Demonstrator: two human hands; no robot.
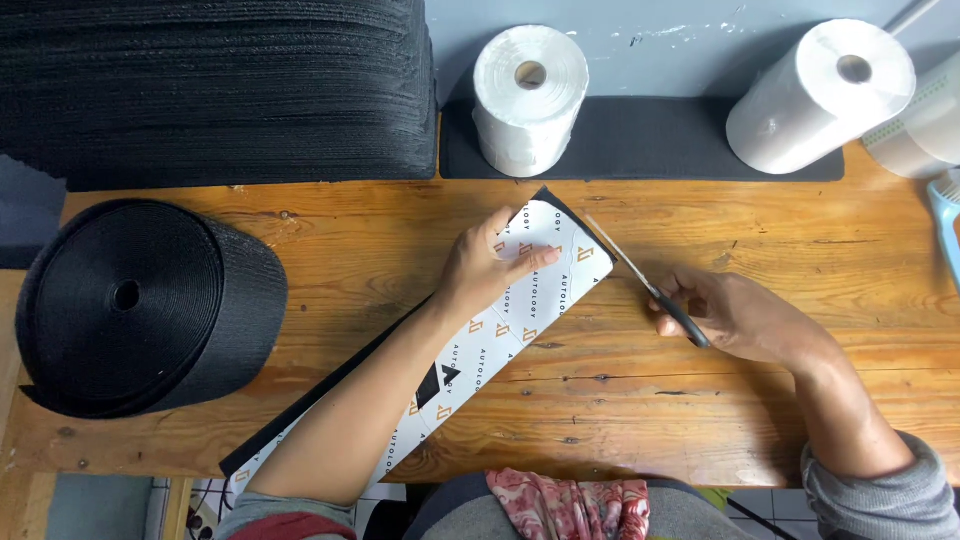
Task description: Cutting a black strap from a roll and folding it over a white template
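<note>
the desk [760,250] carried a black stack [215,90] and a black roll [140,305]. a printed white strip [500,330] lay diagonally at centre, uncut as far as visible. the left hand [485,262] pressed flat on its far end. the right hand [735,315] gripped scissors [645,282], blades just beside that end.

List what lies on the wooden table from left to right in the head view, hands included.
Black roll → left hand on the printed strip → scissors → right hand gripping the scissors' handle → blue brush at the right edge.
</note>
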